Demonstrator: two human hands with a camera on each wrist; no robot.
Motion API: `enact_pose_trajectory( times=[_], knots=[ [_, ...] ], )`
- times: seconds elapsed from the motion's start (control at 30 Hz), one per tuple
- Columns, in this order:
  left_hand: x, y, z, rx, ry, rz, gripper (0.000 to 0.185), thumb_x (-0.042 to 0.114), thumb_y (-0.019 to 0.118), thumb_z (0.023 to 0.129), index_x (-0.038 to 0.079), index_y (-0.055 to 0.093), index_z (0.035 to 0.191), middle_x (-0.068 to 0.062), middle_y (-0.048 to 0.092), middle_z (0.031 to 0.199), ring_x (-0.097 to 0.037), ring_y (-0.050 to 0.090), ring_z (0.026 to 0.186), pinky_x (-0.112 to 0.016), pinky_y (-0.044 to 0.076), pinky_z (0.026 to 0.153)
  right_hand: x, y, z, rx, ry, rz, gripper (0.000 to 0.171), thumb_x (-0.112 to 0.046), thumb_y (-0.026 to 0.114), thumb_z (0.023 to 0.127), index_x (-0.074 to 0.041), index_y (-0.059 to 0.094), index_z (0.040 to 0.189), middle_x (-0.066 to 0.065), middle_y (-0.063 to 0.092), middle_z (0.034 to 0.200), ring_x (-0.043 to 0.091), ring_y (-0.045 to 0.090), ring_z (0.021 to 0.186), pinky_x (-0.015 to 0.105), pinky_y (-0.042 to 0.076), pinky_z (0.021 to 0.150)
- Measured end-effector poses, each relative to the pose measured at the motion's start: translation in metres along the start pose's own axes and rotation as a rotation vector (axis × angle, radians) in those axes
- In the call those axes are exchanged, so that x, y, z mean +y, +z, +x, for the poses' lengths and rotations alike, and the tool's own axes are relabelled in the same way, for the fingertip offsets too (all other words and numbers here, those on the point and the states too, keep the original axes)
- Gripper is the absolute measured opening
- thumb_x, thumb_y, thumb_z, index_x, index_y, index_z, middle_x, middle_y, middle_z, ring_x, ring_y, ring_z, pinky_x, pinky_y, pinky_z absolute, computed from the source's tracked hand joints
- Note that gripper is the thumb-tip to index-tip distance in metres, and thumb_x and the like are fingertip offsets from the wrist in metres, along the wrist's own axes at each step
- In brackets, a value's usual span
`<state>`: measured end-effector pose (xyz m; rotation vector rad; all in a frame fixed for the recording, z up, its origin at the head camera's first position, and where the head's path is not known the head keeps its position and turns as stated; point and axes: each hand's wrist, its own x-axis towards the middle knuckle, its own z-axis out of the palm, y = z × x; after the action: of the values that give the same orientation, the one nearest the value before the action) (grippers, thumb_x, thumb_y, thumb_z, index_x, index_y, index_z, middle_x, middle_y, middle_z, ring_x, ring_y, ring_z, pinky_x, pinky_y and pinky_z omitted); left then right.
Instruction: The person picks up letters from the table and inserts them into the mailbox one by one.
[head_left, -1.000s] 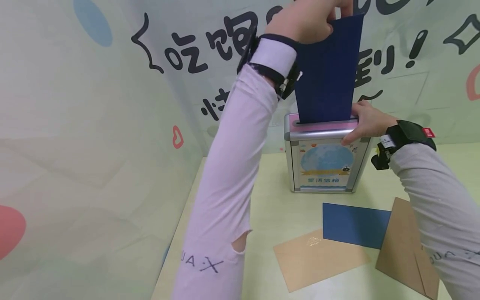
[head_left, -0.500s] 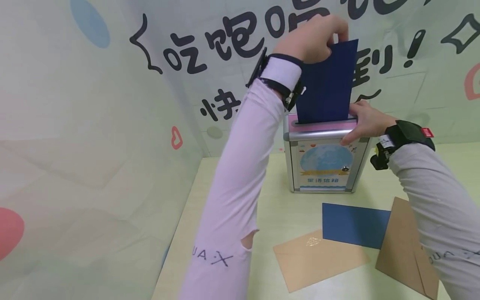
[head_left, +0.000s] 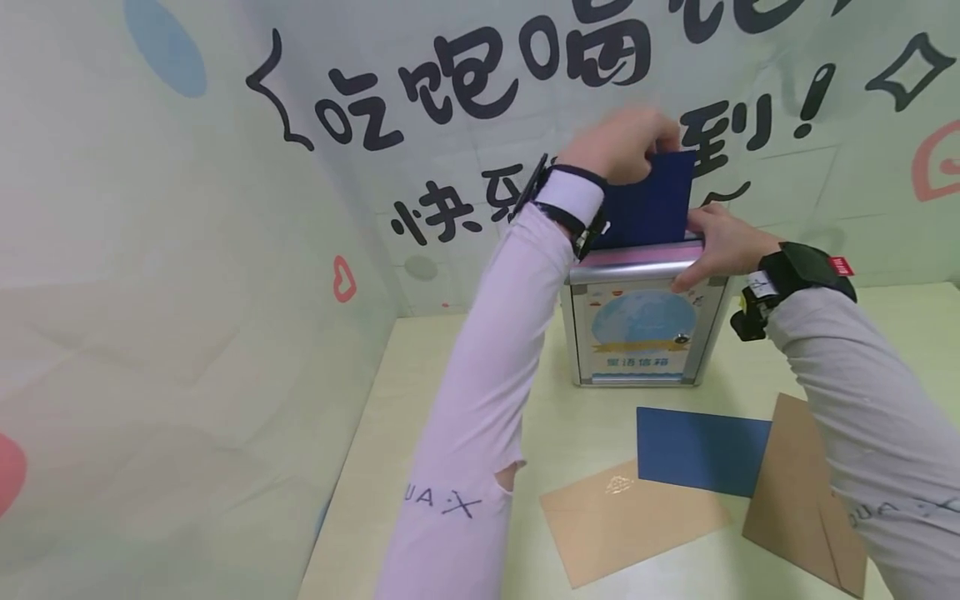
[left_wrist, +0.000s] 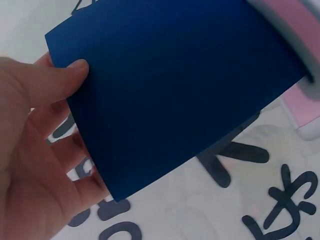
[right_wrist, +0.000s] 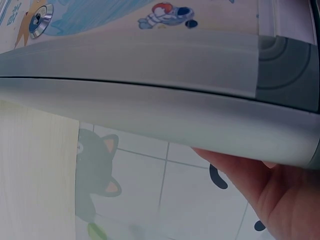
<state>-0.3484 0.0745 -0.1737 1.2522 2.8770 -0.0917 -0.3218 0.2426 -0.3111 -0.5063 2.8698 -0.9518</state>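
My left hand [head_left: 626, 146] pinches the upper edge of a dark blue envelope [head_left: 651, 204], thumb on one face and fingers behind, as the left wrist view shows. The envelope [left_wrist: 175, 95] stands upright with its lower end inside the slot on the pink top of a silver-framed letter box [head_left: 641, 333]; that end is hidden. At the box's upper right corner my right hand [head_left: 727, 242] holds on, thumb over the front edge and fingers on the top. The right wrist view has the box's rounded metal edge [right_wrist: 140, 105] close up, with part of the right hand [right_wrist: 285, 195] behind it.
On the pale table [head_left: 427, 442] before the box lie a blue envelope [head_left: 701, 450], a tan envelope [head_left: 630, 521] with a gold pattern and a brown envelope [head_left: 798, 492] partly under the right sleeve. A printed wall sheet [head_left: 450, 275] rises behind the box.
My left hand has come down with the dark blue envelope, and much less of it now shows above the slot. The right hand keeps its place on the box.
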Motion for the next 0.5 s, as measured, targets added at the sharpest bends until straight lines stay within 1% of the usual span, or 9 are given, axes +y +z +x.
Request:
enact_pose_trajectory(
  times=[0.07, 0.13, 0.2, 0.27, 0.3, 0.33, 0.4, 0.47, 0.5],
  knots=[
    [-0.003, 0.009, 0.000, 0.011, 0.006, 0.016, 0.035, 0.005, 0.046, 0.088, 0.016, 0.056, 0.120, 0.001, 0.055, 0.122, -0.012, 0.048, 0.110, -0.020, 0.037, 0.091, 0.000, 0.000, 0.001, -0.002, 0.005, 0.003, 0.087, -0.024, 0.083, 0.059, 0.000, 0.036, 0.128, 0.023, 0.028, 0.123, 0.035, 0.021, 0.110, 0.052, 0.030, 0.086],
    [-0.007, 0.017, -0.002, -0.005, -0.030, 0.017, 0.043, 0.026, 0.049, 0.091, 0.022, 0.044, 0.134, 0.000, 0.044, 0.137, -0.015, 0.039, 0.123, -0.025, 0.034, 0.098, 0.000, 0.000, 0.002, -0.006, 0.014, -0.002, 0.089, -0.024, 0.082, 0.060, -0.001, 0.034, 0.130, 0.024, 0.027, 0.123, 0.036, 0.023, 0.110, 0.052, 0.031, 0.086],
    [-0.012, 0.023, -0.006, -0.024, -0.086, -0.006, 0.065, 0.050, 0.048, 0.087, 0.030, 0.023, 0.144, -0.001, 0.021, 0.150, -0.019, 0.020, 0.136, -0.036, 0.027, 0.105, 0.000, 0.000, 0.002, -0.014, 0.028, -0.018, 0.092, -0.025, 0.082, 0.061, -0.002, 0.031, 0.134, 0.024, 0.026, 0.123, 0.037, 0.025, 0.108, 0.053, 0.032, 0.084],
    [-0.017, 0.028, -0.011, -0.046, -0.145, -0.036, 0.086, 0.069, 0.044, 0.078, 0.037, 0.000, 0.144, 0.001, -0.005, 0.152, -0.024, -0.004, 0.139, -0.047, 0.015, 0.108, -0.001, 0.000, 0.003, -0.023, 0.041, -0.033, 0.095, -0.027, 0.081, 0.061, -0.004, 0.028, 0.137, 0.024, 0.025, 0.123, 0.037, 0.028, 0.106, 0.052, 0.033, 0.082],
    [-0.020, 0.029, -0.013, -0.053, -0.171, -0.058, 0.091, 0.073, 0.044, 0.075, 0.039, -0.008, 0.142, 0.000, -0.015, 0.150, -0.027, -0.013, 0.137, -0.051, 0.009, 0.108, -0.001, 0.000, 0.003, -0.025, 0.043, -0.039, 0.097, -0.027, 0.081, 0.062, -0.004, 0.026, 0.139, 0.024, 0.025, 0.123, 0.037, 0.029, 0.105, 0.052, 0.034, 0.081],
    [-0.023, 0.031, -0.015, -0.053, -0.185, -0.083, 0.094, 0.074, 0.044, 0.073, 0.040, -0.011, 0.141, 0.000, -0.020, 0.148, -0.027, -0.017, 0.135, -0.053, 0.006, 0.108, -0.001, 0.000, 0.003, -0.028, 0.046, -0.046, 0.098, -0.028, 0.080, 0.062, -0.004, 0.024, 0.139, 0.024, 0.025, 0.122, 0.038, 0.030, 0.104, 0.052, 0.035, 0.081],
    [-0.029, 0.034, -0.018, -0.045, -0.202, -0.123, 0.096, 0.074, 0.046, 0.072, 0.041, -0.013, 0.140, 0.001, -0.024, 0.147, -0.028, -0.020, 0.134, -0.054, 0.002, 0.107, 0.000, 0.000, 0.003, -0.029, 0.045, -0.041, 0.098, -0.027, 0.080, 0.062, -0.004, 0.025, 0.139, 0.023, 0.026, 0.120, 0.037, 0.029, 0.104, 0.051, 0.035, 0.080],
    [-0.035, 0.039, -0.021, -0.040, -0.209, -0.142, 0.097, 0.074, 0.047, 0.072, 0.041, -0.014, 0.140, 0.001, -0.025, 0.147, -0.030, -0.019, 0.134, -0.054, 0.003, 0.108, 0.001, 0.000, 0.003, -0.025, 0.040, -0.041, 0.097, -0.026, 0.080, 0.062, -0.003, 0.025, 0.139, 0.023, 0.027, 0.119, 0.037, 0.029, 0.104, 0.051, 0.035, 0.080],
    [-0.038, 0.042, -0.023, -0.038, -0.210, -0.151, 0.097, 0.073, 0.047, 0.072, 0.040, -0.014, 0.140, 0.001, -0.025, 0.147, -0.031, -0.018, 0.134, -0.053, 0.006, 0.108, 0.001, -0.001, 0.003, -0.024, 0.038, -0.039, 0.097, -0.026, 0.080, 0.062, -0.004, 0.026, 0.139, 0.023, 0.027, 0.119, 0.037, 0.029, 0.104, 0.050, 0.035, 0.079]
  ],
)
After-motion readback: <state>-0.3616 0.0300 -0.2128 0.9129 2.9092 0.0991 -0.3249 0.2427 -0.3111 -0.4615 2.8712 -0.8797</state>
